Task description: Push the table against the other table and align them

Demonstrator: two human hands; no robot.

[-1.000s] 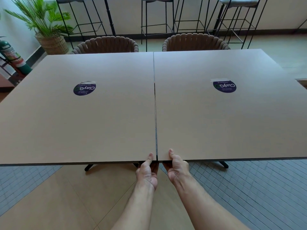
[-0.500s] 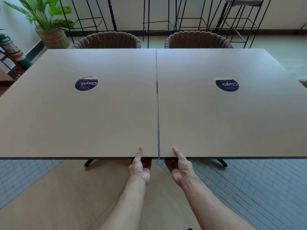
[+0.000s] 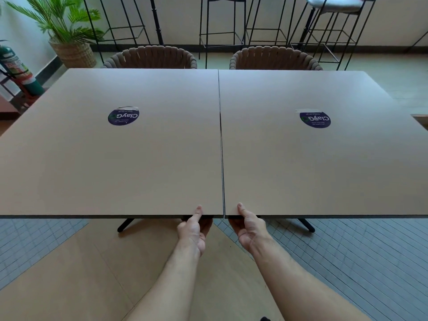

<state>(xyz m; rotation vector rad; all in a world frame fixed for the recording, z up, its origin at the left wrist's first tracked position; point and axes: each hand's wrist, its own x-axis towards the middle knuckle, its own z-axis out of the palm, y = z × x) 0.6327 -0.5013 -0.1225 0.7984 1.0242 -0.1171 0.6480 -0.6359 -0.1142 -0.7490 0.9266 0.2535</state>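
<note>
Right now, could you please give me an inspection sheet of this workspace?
Surface: two tabletops side by side, thin seam between them.
Job's things: left table and right table, near edges about level.
Clutter: one round sticker on each table.
Hands: left hand and right hand pinch the near edges beside the seam.
Cables: nothing seen.
Surroundings: two chairs, stools, plant, fire extinguisher.

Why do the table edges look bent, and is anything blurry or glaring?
Head view: the wide lens bows the left table and right table outward; soft, even light, no glare; both hands look sharp; sticker print is too small to read.
</note>
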